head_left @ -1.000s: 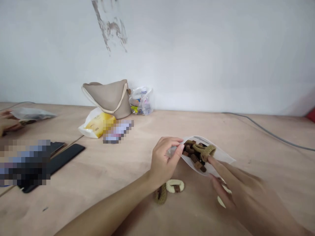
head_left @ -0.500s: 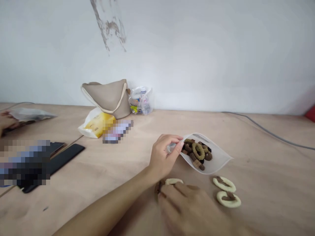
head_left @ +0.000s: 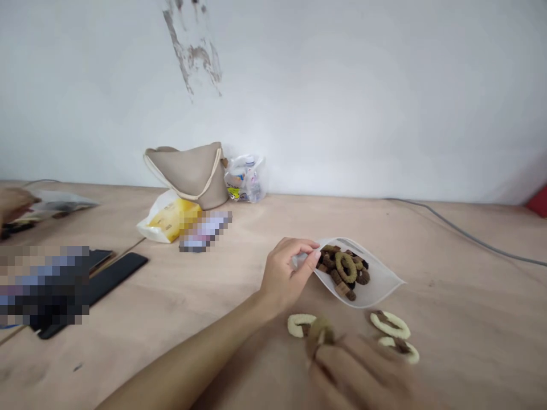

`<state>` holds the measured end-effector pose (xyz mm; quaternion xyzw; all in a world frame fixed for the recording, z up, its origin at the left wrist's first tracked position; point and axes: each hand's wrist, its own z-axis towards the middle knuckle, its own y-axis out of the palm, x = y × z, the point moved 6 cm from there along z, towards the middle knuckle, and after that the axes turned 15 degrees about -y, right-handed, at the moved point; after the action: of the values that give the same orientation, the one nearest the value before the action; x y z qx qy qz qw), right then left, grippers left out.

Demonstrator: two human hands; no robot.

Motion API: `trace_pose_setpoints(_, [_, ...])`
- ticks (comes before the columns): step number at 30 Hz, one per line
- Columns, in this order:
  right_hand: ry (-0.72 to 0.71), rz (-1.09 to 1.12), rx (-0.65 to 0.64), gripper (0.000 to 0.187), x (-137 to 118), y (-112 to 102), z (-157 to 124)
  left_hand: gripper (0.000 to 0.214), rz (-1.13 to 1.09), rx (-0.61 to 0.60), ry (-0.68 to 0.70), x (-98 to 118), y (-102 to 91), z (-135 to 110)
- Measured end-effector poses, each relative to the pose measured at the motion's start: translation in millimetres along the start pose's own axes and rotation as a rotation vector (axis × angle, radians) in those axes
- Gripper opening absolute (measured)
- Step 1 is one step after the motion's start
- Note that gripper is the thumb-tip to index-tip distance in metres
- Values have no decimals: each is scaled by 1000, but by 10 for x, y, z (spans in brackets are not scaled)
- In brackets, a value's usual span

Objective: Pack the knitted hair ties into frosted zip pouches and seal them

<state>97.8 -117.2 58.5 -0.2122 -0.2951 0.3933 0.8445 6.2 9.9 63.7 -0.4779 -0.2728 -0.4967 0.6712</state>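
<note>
My left hand [head_left: 287, 274] pinches the open mouth of a clear zip bag [head_left: 376, 283] that lies on the wooden table and holds several brown and olive knitted hair ties [head_left: 345, 267]. My right hand [head_left: 363, 376] is low at the frame's bottom, blurred, with its fingers closed on an olive-brown hair tie [head_left: 319, 331]. A cream hair tie [head_left: 299, 324] lies just left of that one. Two more cream hair ties [head_left: 390, 324] [head_left: 401, 348] lie on the table to the right of my right hand.
A beige bucket bag [head_left: 190, 171], a yellow-and-white plastic packet [head_left: 168, 219] and a clear bag of small bottles [head_left: 245, 177] stand by the wall. Black flat items [head_left: 109, 276] lie at the left. Another person's hand [head_left: 12, 204] with a plastic bag is at far left. A grey cable [head_left: 465, 233] crosses the right.
My right hand left the bag, set down two cream hair ties at the right, moved to the pair near my left wrist and picked up the olive-brown one. My left hand kept hold of the bag.
</note>
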Motion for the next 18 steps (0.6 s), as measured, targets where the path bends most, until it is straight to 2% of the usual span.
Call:
trace_pose_setpoints(1, [21,-55,5,27,115,-70,-33,11,1,4,-4,0,1,-2])
trace_pose_setpoints(2, [67,-63,-42,26,254,-84,-71,11,4,8,-8,1,1,-5])
trace_pose_setpoints(6, [108,-52,-189,30,623,12,-210,12,25,37,-5,8,-3,-22])
trace_pose_setpoints(9, [75,58,-173,35,629,10,-330,11,36,42,0,-6,-2,-32])
trace_pose_setpoints(13, [90,117,-116,33,553,-253,-630,10,30,51,14,-20,-4,-36])
trace_pose_setpoints(16, [157,92,-180,28,579,-404,-904,10,31,55,23,-16,-6,-36])
trace_pose_setpoints(18, [157,118,-256,25,574,-406,-1039,10,38,57,22,-13,-9,-38])
